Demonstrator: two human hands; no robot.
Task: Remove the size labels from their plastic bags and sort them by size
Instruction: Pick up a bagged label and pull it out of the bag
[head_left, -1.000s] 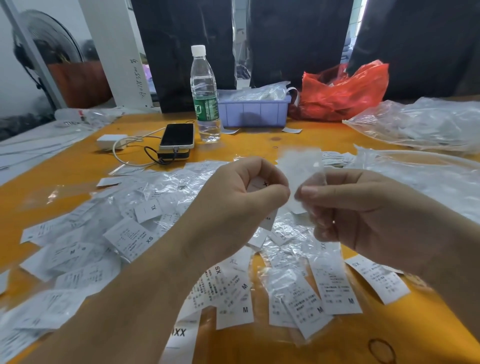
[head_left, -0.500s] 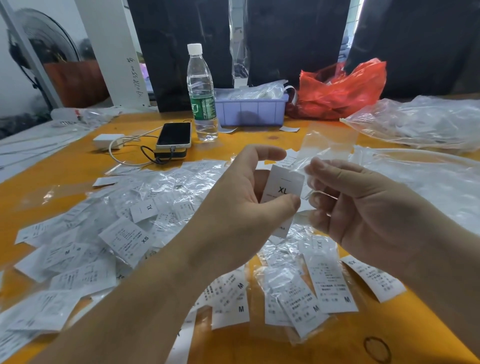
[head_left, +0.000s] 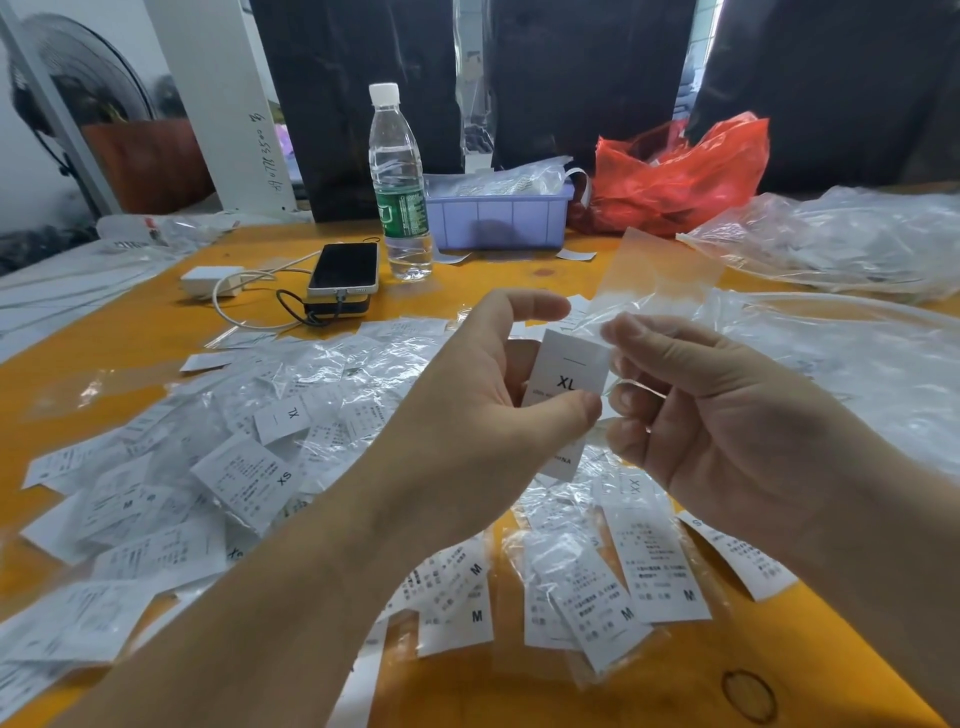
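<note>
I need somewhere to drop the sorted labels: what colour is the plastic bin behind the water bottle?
Light purple bin, seen in the head view.

Left hand (head_left: 483, 410) pinches an XL label (head_left: 566, 374); right hand (head_left: 727, 415) holds its clear bag (head_left: 660, 275).

The XL label (head_left: 566, 382), earlier hidden inside the clear bag (head_left: 660, 283), is now drawn out and pinched by the left hand (head_left: 488, 410); the bag is lifted away by the right hand (head_left: 727, 415).

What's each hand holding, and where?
Left hand pinches the XL label at mid-length; right hand pinches the clear bag by its lower end.
</note>
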